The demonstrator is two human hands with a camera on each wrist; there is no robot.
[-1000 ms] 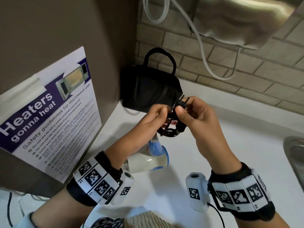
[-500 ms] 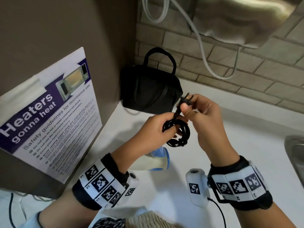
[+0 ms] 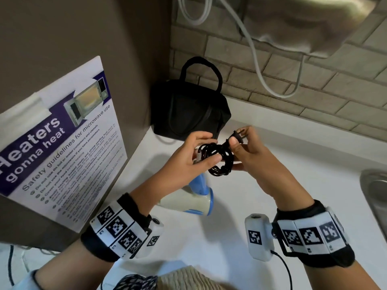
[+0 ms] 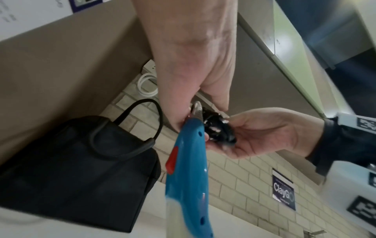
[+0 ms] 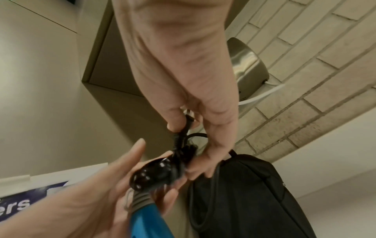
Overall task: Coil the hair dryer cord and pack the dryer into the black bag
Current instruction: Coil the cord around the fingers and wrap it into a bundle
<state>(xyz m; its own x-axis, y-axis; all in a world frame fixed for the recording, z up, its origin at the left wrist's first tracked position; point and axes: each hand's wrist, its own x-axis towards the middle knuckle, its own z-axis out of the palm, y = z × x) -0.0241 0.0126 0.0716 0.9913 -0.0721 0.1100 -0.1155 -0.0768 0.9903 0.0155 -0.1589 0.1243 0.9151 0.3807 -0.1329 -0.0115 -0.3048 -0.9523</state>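
Observation:
The black cord (image 3: 217, 159) is wound into a tight coil held between both hands above the counter. My left hand (image 3: 194, 158) grips the coil (image 5: 150, 175) where the cord leaves the dryer's grey strain relief. My right hand (image 3: 243, 147) pinches the plug end (image 3: 237, 136), also visible as the plug end (image 5: 188, 124), and supports the coil (image 4: 218, 128) from below. The blue-and-cream hair dryer (image 3: 192, 199) hangs below my left hand, its blue handle (image 4: 187, 169) with a red switch. The black bag (image 3: 188, 114) stands shut in the corner behind, handles up.
A cabinet side with a microwave safety poster (image 3: 56, 139) rises on the left. The brick wall (image 3: 314, 91) carries a steel hand dryer (image 3: 303, 21) with a white cable (image 3: 255, 57). A sink rim (image 3: 374, 185) lies at the right on the white counter (image 3: 272, 185).
My right hand has carried the plug end across and around the coil, then down toward my left hand. The coil now lies flatter between both hands.

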